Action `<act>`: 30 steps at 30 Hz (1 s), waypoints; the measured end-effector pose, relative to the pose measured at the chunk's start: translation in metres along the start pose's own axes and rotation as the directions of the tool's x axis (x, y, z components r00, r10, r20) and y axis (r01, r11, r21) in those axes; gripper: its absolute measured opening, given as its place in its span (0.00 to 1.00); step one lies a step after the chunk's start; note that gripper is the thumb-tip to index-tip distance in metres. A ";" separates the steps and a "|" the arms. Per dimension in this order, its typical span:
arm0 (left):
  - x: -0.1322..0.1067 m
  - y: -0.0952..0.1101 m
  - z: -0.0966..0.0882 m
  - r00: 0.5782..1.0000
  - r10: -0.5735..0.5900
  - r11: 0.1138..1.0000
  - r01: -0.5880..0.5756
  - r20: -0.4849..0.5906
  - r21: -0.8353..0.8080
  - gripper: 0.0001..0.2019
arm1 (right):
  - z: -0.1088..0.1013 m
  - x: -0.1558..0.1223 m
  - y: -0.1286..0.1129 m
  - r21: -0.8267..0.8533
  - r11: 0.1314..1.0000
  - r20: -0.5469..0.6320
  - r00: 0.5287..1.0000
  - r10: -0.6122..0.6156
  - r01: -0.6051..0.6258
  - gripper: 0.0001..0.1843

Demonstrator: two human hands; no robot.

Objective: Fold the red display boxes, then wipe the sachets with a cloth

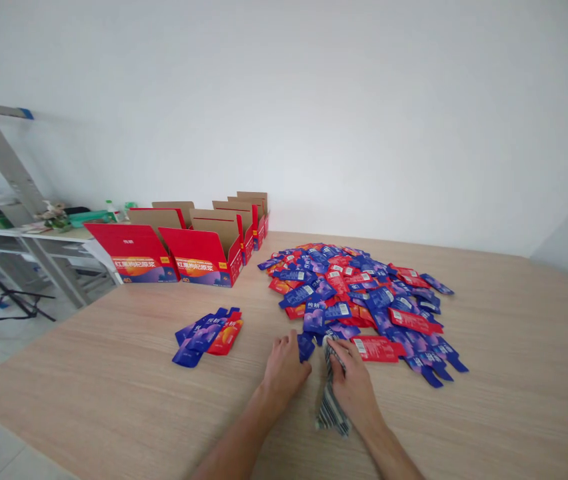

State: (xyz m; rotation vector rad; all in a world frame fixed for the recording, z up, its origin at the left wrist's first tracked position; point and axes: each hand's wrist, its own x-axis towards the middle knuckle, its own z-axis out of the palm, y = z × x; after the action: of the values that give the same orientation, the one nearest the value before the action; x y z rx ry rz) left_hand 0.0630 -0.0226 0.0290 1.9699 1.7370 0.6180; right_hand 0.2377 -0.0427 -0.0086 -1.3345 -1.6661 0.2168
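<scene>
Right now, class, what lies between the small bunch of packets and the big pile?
In the head view, wooden tabletop lies between the small bunch and the big pile, with the left hand nearer the camera.

left hand (287, 365) at blue sachet (306, 346), right hand (353, 383) gripping cloth (333, 413)

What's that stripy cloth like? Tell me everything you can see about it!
The striped cloth has dark and pale stripes and looks like soft, woven fabric. It's bunched and creased, narrow near the top and wider at the bottom. The person's right grip holds its upper part, hiding some of it. The lower end points back toward the person, over the wooden table; I can't tell how much of it rests there.
</scene>
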 end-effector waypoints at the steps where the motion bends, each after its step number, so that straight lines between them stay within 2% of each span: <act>1: 0.000 -0.001 -0.002 0.999 -0.030 0.996 0.028 -0.021 -0.088 0.27 | -0.001 0.000 0.000 -0.001 1.000 -0.001 1.000 -0.001 0.001 0.18; 3: 0.001 -0.004 -0.007 0.991 -0.135 0.922 0.129 0.010 -0.366 0.27 | -0.002 0.001 -0.001 -0.002 1.000 -0.004 1.000 -0.001 0.001 0.18; 4: 0.001 -0.005 -0.009 0.982 -0.175 0.819 0.187 0.074 -0.543 0.26 | -0.003 0.001 -0.003 -0.001 1.000 -0.004 1.000 -0.001 0.001 0.18; 5: 0.001 -0.006 -0.012 0.970 -0.186 0.662 0.242 0.156 -0.710 0.25 | -0.004 0.001 -0.005 0.001 1.000 -0.004 1.000 -0.001 0.001 0.18; 6: 0.001 -0.007 -0.014 0.956 -0.170 0.469 0.293 0.240 -0.833 0.23 | -0.005 0.002 -0.009 0.005 1.000 -0.002 1.000 -0.004 0.004 0.18; 8: 0.001 -0.006 -0.017 0.936 -0.095 0.112 0.348 0.339 -0.931 0.21 | -0.008 0.001 -0.018 0.014 1.000 0.005 1.000 -0.021 0.021 0.19; 9: 0.001 -0.004 -0.018 0.935 -0.059 -0.003 0.351 0.351 -0.936 0.19 | -0.010 0.001 -0.023 0.018 0.999 0.009 0.999 -0.039 0.039 0.19; 11: 0.001 0.000 -0.018 0.931 0.003 -0.120 0.363 0.365 -0.924 0.17 | -0.014 -0.001 -0.034 0.024 0.995 0.018 0.995 -0.097 0.096 0.19; 13: 0.001 0.003 -0.016 0.936 0.055 -0.171 0.353 0.349 -0.920 0.15 | -0.017 -0.004 -0.046 0.039 0.983 0.080 0.980 -0.183 0.181 0.22; 15: -0.001 0.005 -0.011 0.944 0.059 -0.198 0.329 0.324 -0.923 0.14 | -0.018 -0.006 -0.056 0.056 0.963 0.201 0.942 -0.270 0.264 0.26; 18: -0.004 0.004 -0.005 0.952 0.031 -0.191 0.304 0.304 -0.933 0.15 | -0.015 -0.007 -0.063 0.027 0.952 0.324 0.899 -0.296 0.304 0.31; 20: -0.005 0.003 -0.004 0.952 0.037 -0.183 0.306 0.305 -0.934 0.17 | -0.013 -0.005 -0.059 -0.025 0.961 0.307 0.917 -0.253 0.274 0.32; 24: -0.006 0.004 -0.005 0.957 0.060 -0.173 0.292 0.285 -0.941 0.21 | -0.013 0.000 -0.042 -0.095 0.977 0.160 0.972 -0.172 0.188 0.33; 27: -0.006 0.006 -0.005 0.951 0.065 -0.128 0.307 0.301 -0.943 0.21 | -0.017 0.003 -0.033 -0.120 0.978 0.101 0.982 -0.160 0.172 0.32; 30: -0.005 0.007 0.000 0.955 0.084 -0.045 0.290 0.286 -0.956 0.19 | -0.019 0.002 -0.033 -0.127 0.974 0.129 0.977 -0.171 0.187 0.33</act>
State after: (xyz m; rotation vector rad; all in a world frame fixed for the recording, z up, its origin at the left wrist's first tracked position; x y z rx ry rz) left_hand 0.0679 -0.0286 0.0334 0.6681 0.6337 1.0749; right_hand 0.2304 -0.0612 0.0239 -1.2838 -1.9194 0.0750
